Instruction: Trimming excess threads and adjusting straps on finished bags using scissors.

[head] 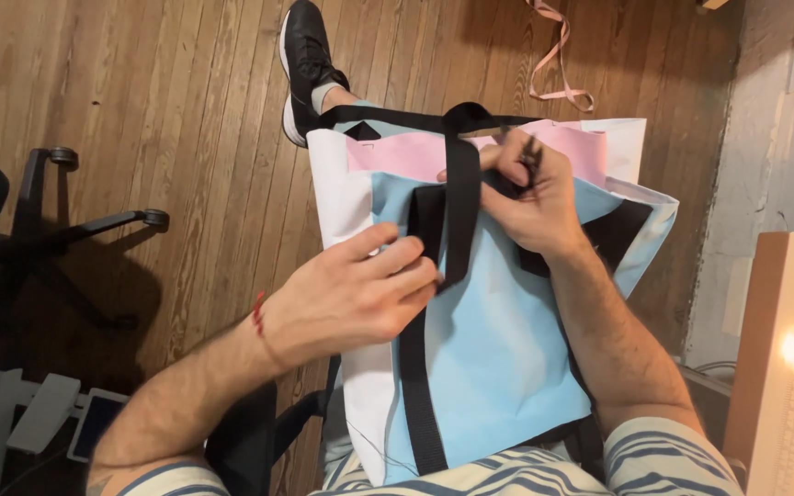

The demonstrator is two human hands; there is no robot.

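The left hand [356, 294] is lying flat, fingers together, pressing a black strap [459, 197] down against a light blue bag [498, 340] spread across the person's lap. The right hand [530, 197], just beyond it, is closing narrowly around a thin dark tool [531, 158], held pen-like with its tip at the strap near the bag's upper edge; what the tool is cannot be told.

Judging from how things are lying, one strap is already running down the blue panel below the left hand, seemingly fixed, while the looped part between the hands is looking loose, so the work at the top seems partway done.

Pink and white panels [397, 154] are showing past the right hand, and a pink ribbon [558, 64] is lying on the floor beyond.
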